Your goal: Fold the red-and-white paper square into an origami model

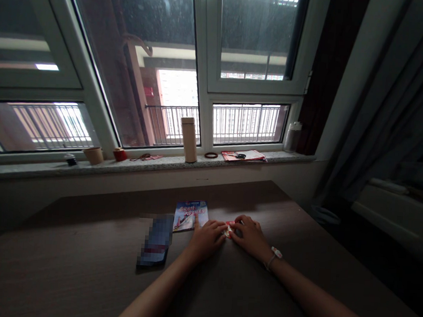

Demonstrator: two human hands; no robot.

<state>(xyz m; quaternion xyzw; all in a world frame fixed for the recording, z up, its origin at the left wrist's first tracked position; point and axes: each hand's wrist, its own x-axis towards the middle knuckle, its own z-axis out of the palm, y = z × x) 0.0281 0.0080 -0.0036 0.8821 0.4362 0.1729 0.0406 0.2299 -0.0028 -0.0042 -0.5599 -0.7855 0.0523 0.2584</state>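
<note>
Left hand (208, 236), right hand (250, 233) touching small red-white piece (229, 230) on table (84, 241) — grip's closure: cannot tell.

The small piece (229, 230) is red with some white. Left of it, the booklet (187, 218) shows blue, white and red. The table (84, 241) is dark brown; the far sill (168, 162) is speckled grey, and the tall flask (188, 140) there is plain beige.

The small red item (229, 230) is partly hidden by the hands (252, 236); pixelation obscures the dark object (156, 241); the lower edge crops both forearms (162, 283) and bench (66, 245).
</note>
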